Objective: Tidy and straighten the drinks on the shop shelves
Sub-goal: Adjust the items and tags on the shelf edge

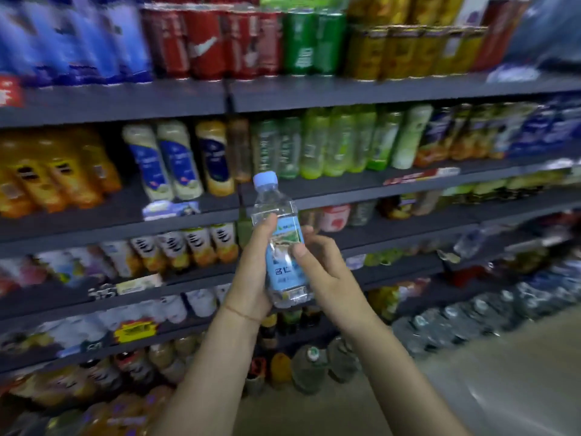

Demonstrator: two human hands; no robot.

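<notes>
Bottle in both hands: you held a clear water bottle [281, 243] with a pale blue cap and a light blue label upright in front of the dark shop shelves [345, 92], off any shelf. Your left hand [251, 278] wrapped round its lower left side, thumb lying up along the bottle. Your right hand [323, 269] gripped it from the right, thumb pressed on the label, fingers curled behind. Behind the cap stood green-tinted bottles [339, 143] and cream bottles with blue labels [176, 158]; red cans [204, 42] lined the shelf above. Most of the stock was blurred.
</notes>
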